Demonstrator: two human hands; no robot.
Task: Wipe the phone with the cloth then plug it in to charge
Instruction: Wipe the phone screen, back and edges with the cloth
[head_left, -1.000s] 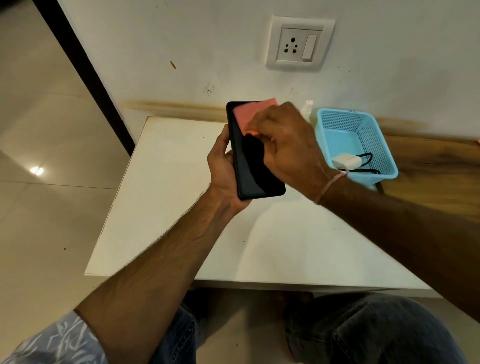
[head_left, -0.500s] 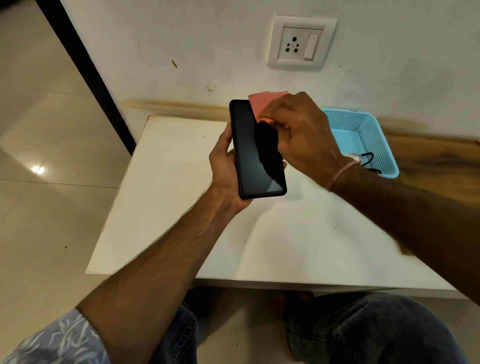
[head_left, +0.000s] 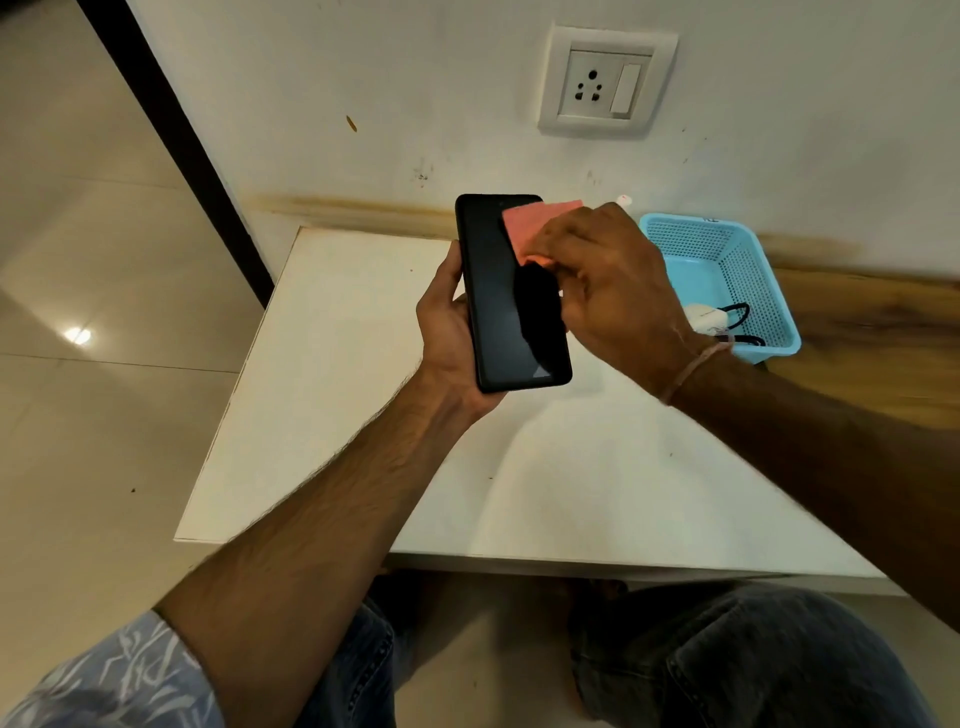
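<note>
Left hand (head_left: 447, 332) grips a slim, glossy black phone (head_left: 511, 291) above the tabletop (head_left: 332, 364). Right hand (head_left: 613, 291) pinches a soft pink cloth (head_left: 535, 223) against its upper screen.

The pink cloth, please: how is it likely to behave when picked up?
Probably floppy: the pink cloth bunches and creases under the right hand. Likely light, since that hand alone holds it against the phone.

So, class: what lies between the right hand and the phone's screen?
The pink cloth, which the right hand holds against the phone near its top, in the head view.
</note>
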